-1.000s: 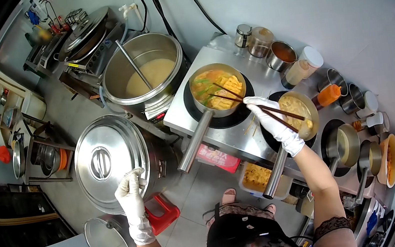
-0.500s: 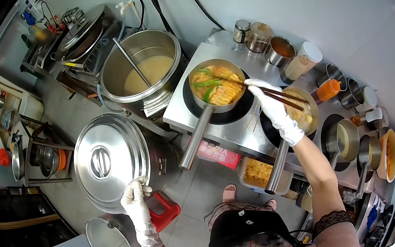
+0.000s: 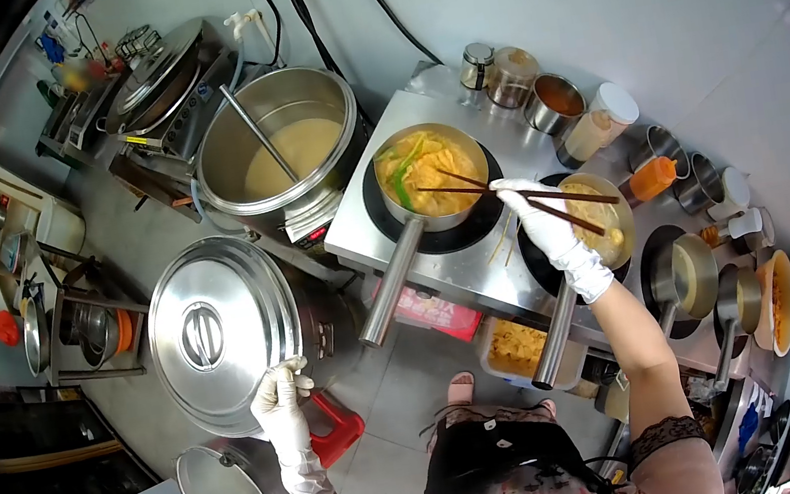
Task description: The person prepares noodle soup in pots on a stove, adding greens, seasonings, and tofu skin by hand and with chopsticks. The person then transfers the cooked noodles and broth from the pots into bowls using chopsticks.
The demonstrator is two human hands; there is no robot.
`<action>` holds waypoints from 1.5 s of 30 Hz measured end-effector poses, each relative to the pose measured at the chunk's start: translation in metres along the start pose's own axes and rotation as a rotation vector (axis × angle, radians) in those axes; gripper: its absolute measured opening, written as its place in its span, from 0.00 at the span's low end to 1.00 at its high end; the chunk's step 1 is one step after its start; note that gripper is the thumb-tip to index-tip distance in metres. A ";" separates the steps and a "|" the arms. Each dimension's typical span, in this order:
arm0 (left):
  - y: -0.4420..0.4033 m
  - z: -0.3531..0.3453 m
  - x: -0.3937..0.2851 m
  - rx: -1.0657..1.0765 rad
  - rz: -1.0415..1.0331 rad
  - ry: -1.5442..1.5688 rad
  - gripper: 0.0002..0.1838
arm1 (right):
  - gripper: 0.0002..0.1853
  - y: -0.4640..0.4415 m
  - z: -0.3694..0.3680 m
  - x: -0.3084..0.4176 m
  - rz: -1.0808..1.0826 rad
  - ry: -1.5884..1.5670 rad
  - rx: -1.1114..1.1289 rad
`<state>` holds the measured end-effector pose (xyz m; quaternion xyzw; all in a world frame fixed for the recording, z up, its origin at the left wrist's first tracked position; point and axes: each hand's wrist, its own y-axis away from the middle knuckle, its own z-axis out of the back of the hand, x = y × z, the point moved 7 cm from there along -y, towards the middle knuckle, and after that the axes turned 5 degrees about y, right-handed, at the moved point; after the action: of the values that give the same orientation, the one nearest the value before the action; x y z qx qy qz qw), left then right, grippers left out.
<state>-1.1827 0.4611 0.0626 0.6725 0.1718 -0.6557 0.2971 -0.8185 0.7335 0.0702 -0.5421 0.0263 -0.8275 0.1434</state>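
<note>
The chopsticks (image 3: 575, 196) are clamped in the right hand (image 3: 547, 234), splayed at both ends, long axes slanted across the view, tips pointed left over the food (image 3: 434, 166) in the pan (image 3: 440, 223). The left hand (image 3: 281, 406) is held by the lid (image 3: 224, 322), fingers curled; whether anything is gripped cannot be told.

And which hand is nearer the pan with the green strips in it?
Right. The right hand is just beside that pan, holding chopsticks that reach into it; the left hand is farther off, near the edge of the large steel lid.
</note>
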 end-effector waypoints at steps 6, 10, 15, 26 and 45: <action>-0.003 -0.001 0.002 -0.011 -0.009 -0.014 0.11 | 0.09 0.016 0.035 0.002 0.047 -0.047 0.017; -0.003 -0.003 0.002 0.009 0.005 -0.018 0.12 | 0.07 0.014 0.058 0.032 -0.012 -0.073 -0.045; -0.004 -0.014 0.000 0.042 -0.027 -0.008 0.11 | 0.07 0.019 0.024 0.031 0.168 0.158 0.069; 0.001 -0.022 -0.003 0.047 -0.024 -0.009 0.12 | 0.08 -0.033 0.002 0.026 0.049 -0.135 -0.118; 0.030 -0.127 -0.015 0.348 -0.074 -0.180 0.13 | 0.10 0.144 0.199 0.018 -0.025 -0.014 -0.519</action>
<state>-1.0666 0.5196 0.0778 0.6457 0.0531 -0.7433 0.1664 -0.6145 0.6132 0.1390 -0.5669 0.2302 -0.7909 -0.0105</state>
